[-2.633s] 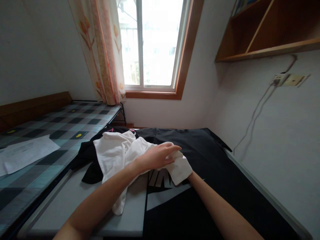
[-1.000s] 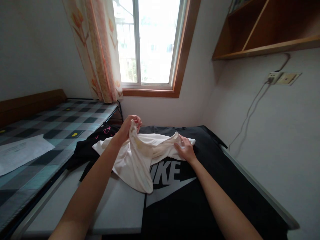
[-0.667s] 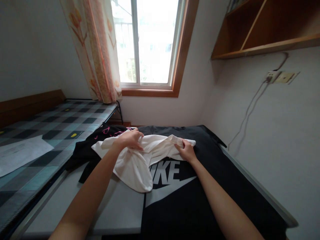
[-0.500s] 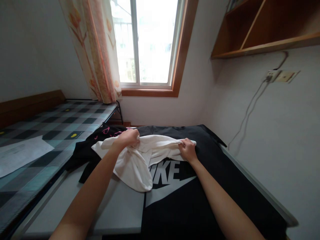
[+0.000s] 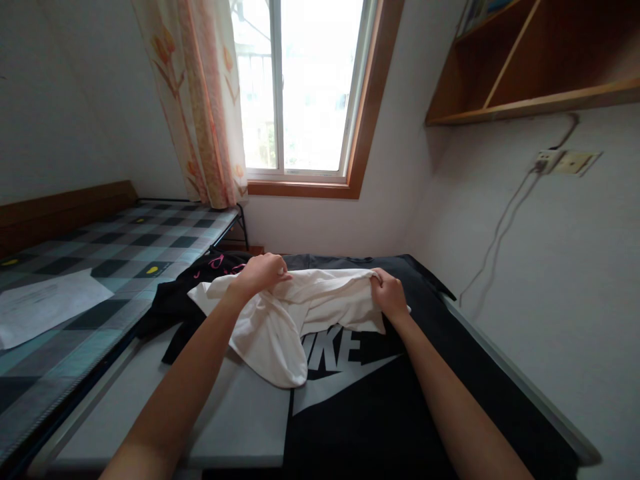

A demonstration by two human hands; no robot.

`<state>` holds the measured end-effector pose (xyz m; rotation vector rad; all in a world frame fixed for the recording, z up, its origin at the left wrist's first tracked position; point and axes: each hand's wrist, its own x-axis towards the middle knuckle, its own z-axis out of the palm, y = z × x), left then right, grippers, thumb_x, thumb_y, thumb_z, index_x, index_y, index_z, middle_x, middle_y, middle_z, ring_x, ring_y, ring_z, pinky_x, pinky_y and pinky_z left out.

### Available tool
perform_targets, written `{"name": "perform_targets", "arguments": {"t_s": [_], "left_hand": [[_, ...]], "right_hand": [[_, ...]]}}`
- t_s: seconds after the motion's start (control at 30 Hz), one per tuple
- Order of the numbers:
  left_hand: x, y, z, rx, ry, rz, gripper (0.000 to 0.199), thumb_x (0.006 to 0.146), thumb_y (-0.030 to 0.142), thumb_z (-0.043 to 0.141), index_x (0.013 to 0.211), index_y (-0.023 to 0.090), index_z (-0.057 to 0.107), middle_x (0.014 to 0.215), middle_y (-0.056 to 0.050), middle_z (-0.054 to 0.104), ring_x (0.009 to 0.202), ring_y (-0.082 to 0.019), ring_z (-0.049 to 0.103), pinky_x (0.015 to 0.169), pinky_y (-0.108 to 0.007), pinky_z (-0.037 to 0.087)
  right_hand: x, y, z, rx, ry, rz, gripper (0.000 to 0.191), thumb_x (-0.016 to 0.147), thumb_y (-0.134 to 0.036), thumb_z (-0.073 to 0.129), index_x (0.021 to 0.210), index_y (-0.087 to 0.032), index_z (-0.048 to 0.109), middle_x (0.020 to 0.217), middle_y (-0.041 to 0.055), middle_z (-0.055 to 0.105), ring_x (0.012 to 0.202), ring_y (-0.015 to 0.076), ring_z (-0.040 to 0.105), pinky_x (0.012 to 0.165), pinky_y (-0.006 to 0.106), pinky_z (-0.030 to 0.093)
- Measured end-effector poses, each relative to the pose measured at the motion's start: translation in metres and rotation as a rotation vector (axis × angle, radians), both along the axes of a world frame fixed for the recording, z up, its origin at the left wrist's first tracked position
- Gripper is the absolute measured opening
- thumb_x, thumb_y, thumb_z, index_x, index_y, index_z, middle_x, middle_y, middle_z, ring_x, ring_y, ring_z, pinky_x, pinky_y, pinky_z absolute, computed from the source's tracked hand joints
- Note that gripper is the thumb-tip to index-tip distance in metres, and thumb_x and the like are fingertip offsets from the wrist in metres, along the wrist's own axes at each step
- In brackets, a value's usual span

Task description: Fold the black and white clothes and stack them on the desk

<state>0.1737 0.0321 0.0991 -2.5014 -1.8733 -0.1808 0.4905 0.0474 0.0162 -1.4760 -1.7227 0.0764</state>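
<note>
A crumpled white cloth garment (image 5: 280, 333) lies across a black garment with a large NIKE print (image 5: 360, 413); its exact kind does not show. My left hand (image 5: 263, 272) is closed on its upper edge, left of the middle. At its right end, my right hand (image 5: 390, 293) grips the fabric between thumb and fingers. Between the two hands the cloth stretches in loose folds, and a rounded flap hangs towards me. Beneath the left end, a black garment with pink markings (image 5: 200, 280) is partly hidden.
The clothes rest on a pale tabletop (image 5: 240, 420). To the left stands a bed with a checked mattress (image 5: 165, 227), a paper sheet (image 5: 50, 307) on it. A curtained window (image 5: 310, 93) is ahead. Wooden shelves (image 5: 530, 100) and a socket with a cable (image 5: 547, 162) are on the right wall.
My right hand has moved slightly right along the white garment's edge, and the fabric there hangs more spread out. My left hand keeps its hold. The view has shifted a little.
</note>
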Motion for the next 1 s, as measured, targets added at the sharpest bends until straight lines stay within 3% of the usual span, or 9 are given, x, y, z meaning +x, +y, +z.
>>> {"name": "perform_targets", "arguments": {"t_s": [0.1, 0.2, 0.33, 0.43, 0.6, 0.7, 0.87, 0.93, 1.0], "left_hand": [[-0.001, 0.0, -0.004, -0.062, -0.051, -0.131, 0.058, 0.061, 0.066, 0.072, 0.105, 0.028, 0.072, 0.099, -0.007, 0.072, 0.093, -0.028, 0.066, 0.077, -0.03, 0.045], [0.0, -0.001, -0.008, -0.086, -0.039, -0.163, 0.069, 0.049, 0.058, 0.082, 0.112, 0.031, 0.069, 0.105, -0.005, 0.069, 0.094, -0.028, 0.065, 0.078, -0.03, 0.045], [0.003, -0.003, -0.007, -0.004, 0.023, -0.087, 0.037, 0.065, 0.037, 0.073, 0.101, 0.027, 0.073, 0.101, -0.006, 0.065, 0.084, -0.025, 0.065, 0.072, -0.03, 0.044], [0.006, -0.004, -0.001, 0.137, 0.025, -0.03, 0.02, 0.081, 0.029, 0.056, 0.085, 0.021, 0.074, 0.097, -0.008, 0.064, 0.08, -0.022, 0.064, 0.072, -0.031, 0.042], [0.007, -0.011, 0.015, 0.4, 0.006, 0.006, 0.034, 0.092, 0.023, 0.041, 0.079, 0.018, 0.073, 0.093, -0.012, 0.065, 0.095, -0.028, 0.059, 0.084, -0.042, 0.039], [0.016, -0.021, 0.017, 0.463, -0.124, -0.045, 0.032, 0.093, 0.038, 0.046, 0.094, 0.02, 0.072, 0.104, -0.012, 0.064, 0.104, -0.029, 0.055, 0.09, -0.042, 0.039], [0.051, -0.041, -0.009, 0.383, -0.297, -0.228, 0.084, 0.077, 0.059, 0.065, 0.144, 0.019, 0.036, 0.14, -0.016, 0.046, 0.121, -0.031, 0.049, 0.097, -0.041, 0.041], [0.058, -0.044, -0.021, 0.328, -0.307, -0.249, 0.084, 0.078, 0.05, 0.067, 0.147, 0.02, 0.029, 0.142, -0.014, 0.045, 0.123, -0.03, 0.049, 0.098, -0.04, 0.041], [0.055, -0.045, -0.029, 0.277, -0.318, -0.224, 0.069, 0.083, 0.044, 0.063, 0.143, 0.023, 0.037, 0.135, -0.011, 0.053, 0.118, -0.028, 0.054, 0.096, -0.038, 0.042]], "right_hand": [[0.005, 0.008, 0.025, -0.132, -0.045, 0.047, 0.024, 0.077, -0.032, 0.046, 0.062, -0.022, 0.062, 0.063, 0.0065, 0.065, 0.064, 0.0215, 0.058, 0.059, 0.029, 0.035], [0.002, 0.011, 0.051, -0.195, 0.135, 0.157, 0.024, 0.072, -0.039, 0.053, 0.06, -0.02, 0.061, 0.058, 0.0019, 0.059, 0.059, 0.0179, 0.053, 0.055, 0.027, 0.034], [-0.007, 0.004, 0.083, -0.274, 0.563, 0.324, 0.034, 0.069, -0.053, 0.062, 0.074, -0.019, 0.062, 0.061, -0.0014, 0.059, 0.055, 0.0139, 0.05, 0.051, 0.024, 0.037], [-0.012, -0.002, 0.098, -0.257, 0.714, 0.394, 0.038, 0.069, -0.056, 0.065, 0.08, -0.021, 0.06, 0.066, -0.0018, 0.06, 0.057, 0.013, 0.052, 0.052, 0.024, 0.04], [-0.017, -0.003, 0.099, -0.279, 0.709, 0.408, 0.04, 0.069, -0.059, 0.066, 0.08, -0.021, 0.058, 0.066, -0.0016, 0.06, 0.06, 0.0138, 0.054, 0.055, 0.025, 0.043], [-0.026, 0.0, 0.094, -0.299, 0.717, 0.374, 0.04, 0.071, -0.058, 0.065, 0.078, -0.02, 0.058, 0.063, -0.0021, 0.058, 0.057, 0.013, 0.052, 0.053, 0.024, 0.041], [-0.049, 0.003, 0.102, -0.35, 0.868, 0.419, 0.038, 0.073, -0.058, 0.064, 0.079, -0.022, 0.053, 0.059, -0.004, 0.054, 0.053, 0.0126, 0.05, 0.051, 0.025, 0.041], [-0.055, 0.002, 0.11, -0.315, 0.903, 0.461, 0.038, 0.075, -0.058, 0.062, 0.079, -0.022, 0.051, 0.06, -0.0043, 0.054, 0.054, 0.0125, 0.051, 0.053, 0.025, 0.043], [-0.06, 0.0, 0.118, -0.278, 0.904, 0.486, 0.038, 0.075, -0.059, 0.062, 0.079, -0.023, 0.05, 0.06, -0.0049, 0.052, 0.054, 0.0119, 0.05, 0.053, 0.024, 0.042]]}}
